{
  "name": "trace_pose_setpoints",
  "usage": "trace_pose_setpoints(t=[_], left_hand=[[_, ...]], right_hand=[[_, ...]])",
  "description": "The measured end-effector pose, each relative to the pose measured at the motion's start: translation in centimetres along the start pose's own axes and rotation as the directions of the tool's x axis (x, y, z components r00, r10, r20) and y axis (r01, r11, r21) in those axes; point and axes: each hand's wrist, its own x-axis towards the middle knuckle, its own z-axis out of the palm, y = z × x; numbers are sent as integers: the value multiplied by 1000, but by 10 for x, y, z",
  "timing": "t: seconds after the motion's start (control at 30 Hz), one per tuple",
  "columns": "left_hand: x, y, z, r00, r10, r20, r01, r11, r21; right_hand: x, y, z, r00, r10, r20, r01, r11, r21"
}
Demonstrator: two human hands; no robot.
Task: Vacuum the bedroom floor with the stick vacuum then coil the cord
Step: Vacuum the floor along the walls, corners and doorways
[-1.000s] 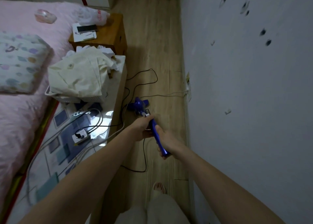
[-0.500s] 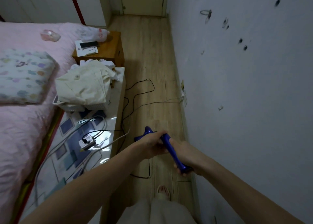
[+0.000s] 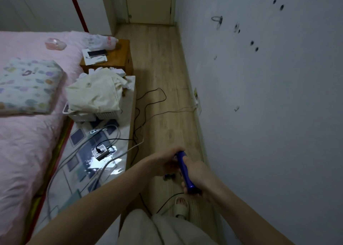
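Both hands are wrapping a glossy blue plastic vacuum handle [image 3: 184, 170], the left hand [image 3: 165, 164] curling around its top, the right hand [image 3: 195, 178] gripping lower. The thin black cord [image 3: 148, 103] is looping across the pale wood-plank floor [image 3: 163, 59] and could be snagging feet. Wall and low bedside platform [image 3: 130, 115] are squeezing the lane; open floor is running toward the door.

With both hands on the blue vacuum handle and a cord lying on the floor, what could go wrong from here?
1. The black cord loops loosely over the wooden floor and passes near the sandalled foot; it may catch the foot or be run over.
2. The left hand and right hand grip the blue handle close to the wall; a swing could knock it.
3. A pull on the cord might drag the power strip.
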Motion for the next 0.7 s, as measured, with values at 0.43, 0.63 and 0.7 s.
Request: trace_pose_setpoints(t=[0.43, 0.63, 0.7], left_hand=[[57, 49, -14, 992, 1, -128, -14, 995, -102], [98, 83, -5, 986, 18, -164, -34, 995, -93], [110, 94, -2, 983, 30, -181, -46, 996, -82]], right_hand=[[62, -33, -6, 997, -79, -11, 78, 996, -36], [111, -48, -36, 994, -105, -8, 104, 990, -92], [127, -55, -46, 995, -98, -1, 97, 990, -100]])
